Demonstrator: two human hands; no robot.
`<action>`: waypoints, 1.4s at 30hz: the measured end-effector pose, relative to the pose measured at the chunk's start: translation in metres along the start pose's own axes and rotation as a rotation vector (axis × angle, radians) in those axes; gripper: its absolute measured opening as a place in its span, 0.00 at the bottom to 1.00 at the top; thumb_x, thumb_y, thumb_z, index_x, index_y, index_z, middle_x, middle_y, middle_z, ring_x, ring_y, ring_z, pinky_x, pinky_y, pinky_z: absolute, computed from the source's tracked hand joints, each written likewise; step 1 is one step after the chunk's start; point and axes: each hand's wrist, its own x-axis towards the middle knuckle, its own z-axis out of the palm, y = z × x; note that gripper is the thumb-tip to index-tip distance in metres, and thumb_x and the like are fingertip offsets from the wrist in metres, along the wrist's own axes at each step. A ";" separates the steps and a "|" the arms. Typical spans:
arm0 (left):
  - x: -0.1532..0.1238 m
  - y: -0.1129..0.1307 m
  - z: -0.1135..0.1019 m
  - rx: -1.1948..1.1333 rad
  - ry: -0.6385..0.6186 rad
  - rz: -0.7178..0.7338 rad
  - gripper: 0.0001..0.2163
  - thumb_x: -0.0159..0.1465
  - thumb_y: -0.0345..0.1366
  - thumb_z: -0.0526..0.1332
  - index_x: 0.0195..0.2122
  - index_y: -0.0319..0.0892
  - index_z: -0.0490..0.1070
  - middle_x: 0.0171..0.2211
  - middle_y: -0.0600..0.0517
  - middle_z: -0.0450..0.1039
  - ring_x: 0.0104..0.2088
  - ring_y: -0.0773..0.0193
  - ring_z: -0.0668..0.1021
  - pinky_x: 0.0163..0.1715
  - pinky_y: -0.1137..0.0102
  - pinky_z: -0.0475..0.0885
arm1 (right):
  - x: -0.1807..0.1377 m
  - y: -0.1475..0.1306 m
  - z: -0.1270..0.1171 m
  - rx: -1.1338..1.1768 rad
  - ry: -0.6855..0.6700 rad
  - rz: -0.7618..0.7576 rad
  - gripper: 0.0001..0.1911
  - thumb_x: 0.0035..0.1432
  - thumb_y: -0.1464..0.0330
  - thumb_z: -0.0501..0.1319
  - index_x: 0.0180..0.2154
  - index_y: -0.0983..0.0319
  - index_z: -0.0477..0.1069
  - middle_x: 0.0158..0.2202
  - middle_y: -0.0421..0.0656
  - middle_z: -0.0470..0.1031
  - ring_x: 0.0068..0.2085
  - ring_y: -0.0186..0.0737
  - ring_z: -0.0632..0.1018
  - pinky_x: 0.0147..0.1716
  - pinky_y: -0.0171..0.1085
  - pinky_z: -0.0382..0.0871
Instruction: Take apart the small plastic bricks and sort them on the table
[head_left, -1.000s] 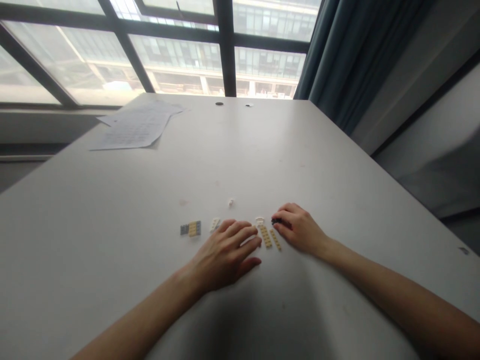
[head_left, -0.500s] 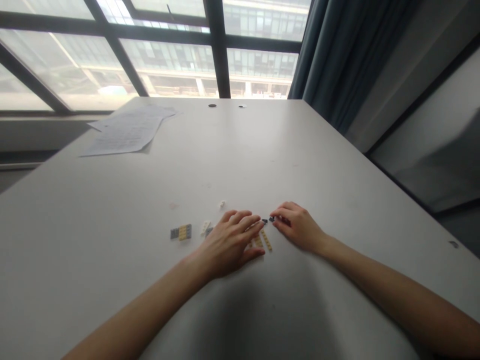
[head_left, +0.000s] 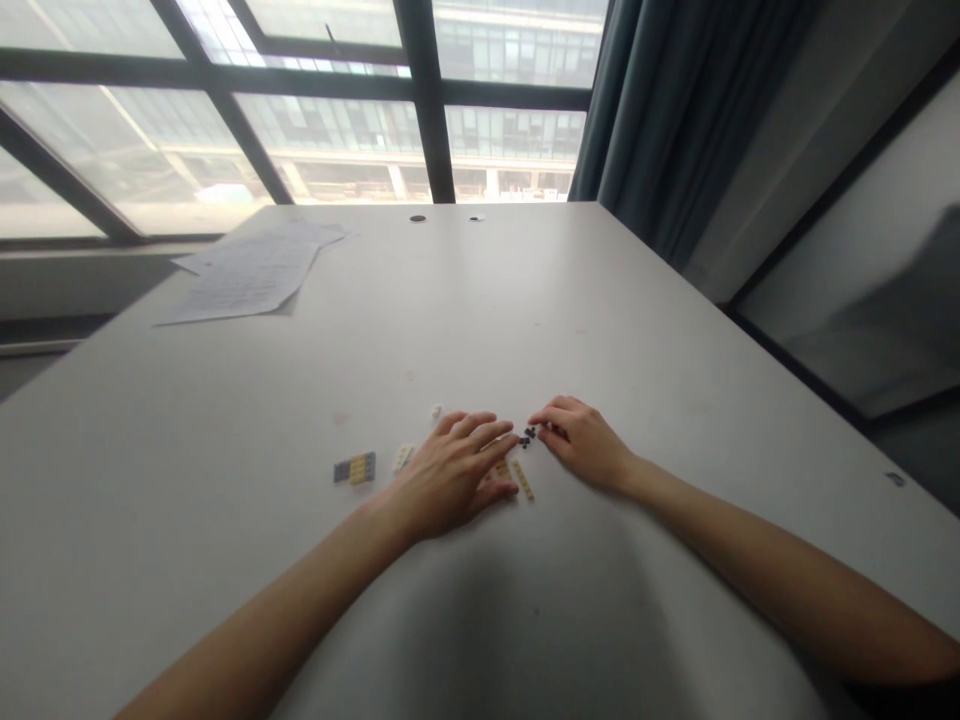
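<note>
My left hand (head_left: 457, 470) lies low over the table with its fingers spread, covering part of a group of small building bricks. Beside its thumb a tan strip plate (head_left: 523, 481) shows, and other tan pieces (head_left: 501, 470) peek out between the fingers. A small black brick (head_left: 523, 442) rests just off its fingertips. My right hand (head_left: 585, 440) pinches a second black brick (head_left: 531, 432) between thumb and forefinger, close to the first. Left of my left hand lie a white plate (head_left: 403, 457) and a joined grey-and-tan block (head_left: 355, 469).
A small white brick (head_left: 436, 411) sits beyond my left hand. Sheets of paper (head_left: 251, 275) lie at the far left of the white table (head_left: 450, 320). Two round fittings are near the far edge, before a window. A dark curtain (head_left: 675, 130) hangs at the right.
The right hand has shifted slightly left and away from me with its black brick, bringing it nearer the other black brick. The left hand stays spread; the whole view has shifted slightly.
</note>
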 end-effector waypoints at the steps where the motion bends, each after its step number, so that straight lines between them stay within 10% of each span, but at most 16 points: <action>1: -0.005 -0.003 -0.003 -0.001 0.028 -0.013 0.21 0.66 0.48 0.55 0.56 0.44 0.65 0.56 0.45 0.67 0.57 0.51 0.67 0.55 0.56 0.59 | -0.001 -0.001 -0.001 0.001 -0.004 0.011 0.10 0.59 0.76 0.59 0.41 0.62 0.76 0.38 0.44 0.75 0.39 0.39 0.73 0.43 0.38 0.67; 19: -0.114 -0.037 -0.024 -0.012 0.281 -0.281 0.13 0.66 0.39 0.54 0.50 0.46 0.68 0.51 0.46 0.71 0.54 0.53 0.70 0.52 0.57 0.65 | 0.004 -0.006 0.002 0.028 -0.113 -0.062 0.12 0.55 0.72 0.64 0.43 0.60 0.75 0.39 0.44 0.74 0.37 0.38 0.73 0.40 0.39 0.68; 29: -0.121 -0.039 -0.021 -0.029 0.292 -0.295 0.12 0.66 0.37 0.55 0.49 0.44 0.69 0.50 0.46 0.71 0.53 0.54 0.70 0.52 0.57 0.65 | 0.005 -0.006 0.003 -0.013 -0.120 -0.062 0.07 0.57 0.73 0.62 0.39 0.62 0.75 0.38 0.44 0.74 0.37 0.38 0.73 0.41 0.38 0.68; 42: -0.123 -0.047 -0.018 -0.034 0.318 -0.337 0.11 0.65 0.39 0.55 0.46 0.46 0.70 0.48 0.47 0.72 0.50 0.55 0.73 0.50 0.58 0.68 | 0.020 0.059 -0.029 -0.140 0.100 0.156 0.07 0.55 0.71 0.62 0.37 0.63 0.76 0.33 0.43 0.73 0.31 0.37 0.73 0.36 0.38 0.68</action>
